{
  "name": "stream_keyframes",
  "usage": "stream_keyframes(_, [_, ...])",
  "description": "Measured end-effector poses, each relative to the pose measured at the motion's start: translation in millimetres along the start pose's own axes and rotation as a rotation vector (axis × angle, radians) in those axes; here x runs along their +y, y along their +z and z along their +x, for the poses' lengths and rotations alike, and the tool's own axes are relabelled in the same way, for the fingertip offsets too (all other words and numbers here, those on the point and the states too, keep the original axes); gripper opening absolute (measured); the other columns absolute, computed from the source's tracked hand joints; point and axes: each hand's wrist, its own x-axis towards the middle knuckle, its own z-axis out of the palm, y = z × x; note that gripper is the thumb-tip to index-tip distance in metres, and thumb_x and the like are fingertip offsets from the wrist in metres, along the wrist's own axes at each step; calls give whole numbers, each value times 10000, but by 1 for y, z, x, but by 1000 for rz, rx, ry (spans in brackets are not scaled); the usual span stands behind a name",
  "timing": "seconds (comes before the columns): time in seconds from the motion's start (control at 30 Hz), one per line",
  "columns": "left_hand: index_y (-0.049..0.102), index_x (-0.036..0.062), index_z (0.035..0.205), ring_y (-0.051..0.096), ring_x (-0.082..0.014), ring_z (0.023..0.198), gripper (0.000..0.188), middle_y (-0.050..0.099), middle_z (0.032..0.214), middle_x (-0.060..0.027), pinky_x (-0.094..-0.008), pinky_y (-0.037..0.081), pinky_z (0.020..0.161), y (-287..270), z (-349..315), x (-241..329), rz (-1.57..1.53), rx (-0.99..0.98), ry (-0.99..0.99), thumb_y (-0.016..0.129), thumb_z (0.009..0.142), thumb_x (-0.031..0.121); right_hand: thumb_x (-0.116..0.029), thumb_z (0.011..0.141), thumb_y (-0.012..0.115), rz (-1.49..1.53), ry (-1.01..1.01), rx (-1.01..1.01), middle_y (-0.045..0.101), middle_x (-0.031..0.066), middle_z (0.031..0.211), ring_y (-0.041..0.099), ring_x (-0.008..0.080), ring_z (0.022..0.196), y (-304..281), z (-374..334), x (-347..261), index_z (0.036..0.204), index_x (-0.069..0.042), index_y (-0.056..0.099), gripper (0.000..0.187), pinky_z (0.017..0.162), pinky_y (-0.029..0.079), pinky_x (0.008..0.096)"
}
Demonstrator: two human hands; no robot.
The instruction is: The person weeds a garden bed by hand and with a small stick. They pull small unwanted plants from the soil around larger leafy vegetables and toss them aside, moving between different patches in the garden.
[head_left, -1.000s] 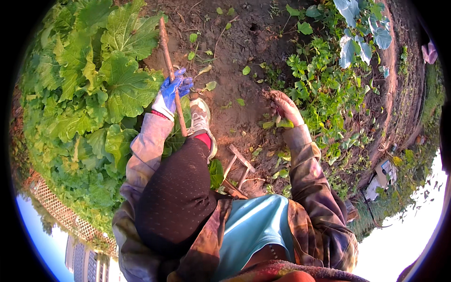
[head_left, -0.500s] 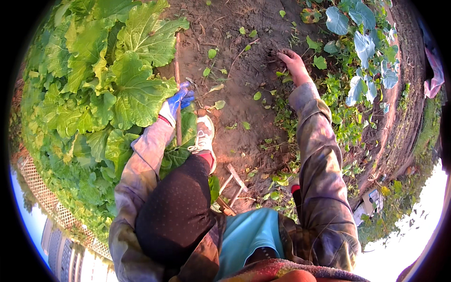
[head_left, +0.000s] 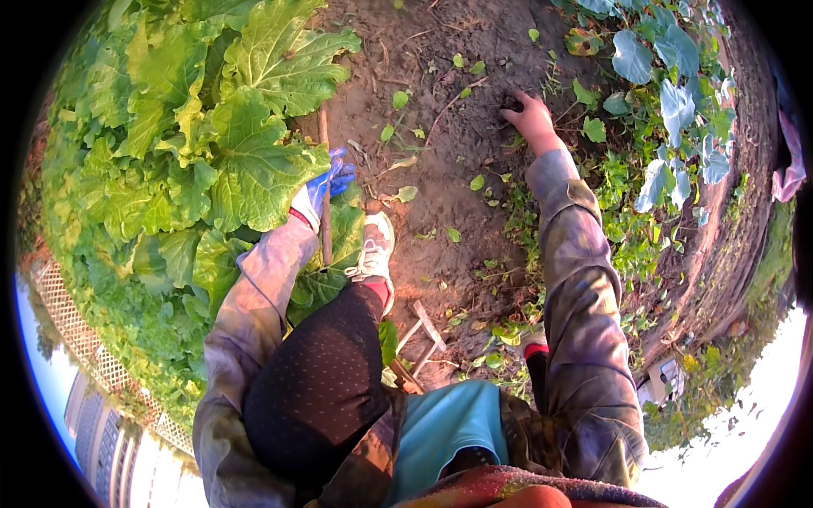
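Observation:
My left hand (head_left: 326, 184), in a blue and white glove, is closed around a brown wooden stick (head_left: 327, 241) that stands at the edge of the big green leaves (head_left: 254, 161). Part of the stick is hidden behind the glove and foliage. My bare right hand (head_left: 537, 123) is stretched out low over the dark soil (head_left: 457, 161). Its thumb and forefinger point left, a little apart, and I see nothing held between them. The other fingers are mostly hidden. Small green weeds (head_left: 593, 127) grow just right of this hand.
My shoe (head_left: 373, 245) is planted on the soil beside the leaves. A small wooden frame (head_left: 421, 334) lies near my knee. Blue-green leafy plants (head_left: 677, 110) stand at the right. A lattice fence (head_left: 85, 339) runs along the lower left.
The whole view has shifted slightly, so the ground and plants appear further right. My right thumb and forefinger now show more apart. The left hand keeps its place at the stick.

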Motion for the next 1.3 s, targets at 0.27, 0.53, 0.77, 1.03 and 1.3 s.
stream_keyframes(0.27, [413,105,1386,588,-217,1065,576,597,1203,-133,-321,443,913,4,-4,5,-2,23,0,553,922,417,-238,731,683,60,136,28,654,192,1063,612,365,1012,1,8,3,1084,-43,651,404,887,481,393])
stream_keyframes(0.53, [418,115,1383,592,-203,1047,543,608,1178,-115,-313,453,898,1,2,-6,-53,-16,45,544,932,391,-102,792,593,-365,171,-119,657,192,1037,619,364,1004,22,37,-25,970,-60,700,212,859,507,421])
stream_keyframes(0.77, [412,95,1382,589,-207,1058,514,609,1169,-123,-312,462,894,11,3,-2,-144,-80,21,529,947,342,-201,693,735,-194,-33,-121,648,171,1073,605,335,1026,-2,36,17,1139,-55,590,490,885,480,404])
stream_keyframes(1.03, [386,105,1398,595,-184,1020,521,616,1143,-100,-299,472,867,10,3,-10,-155,-97,-23,528,947,323,-166,707,724,-339,72,-111,653,142,1017,607,339,996,-13,7,-27,975,-71,619,303,851,486,426])
stream_keyframes(1.3, [409,127,1382,591,-201,1020,503,613,1147,-95,-333,453,898,15,-1,-6,-91,-54,-43,524,942,342,-121,842,508,-335,118,-71,650,178,1040,612,367,1004,8,16,-34,966,-75,682,218,858,492,438])
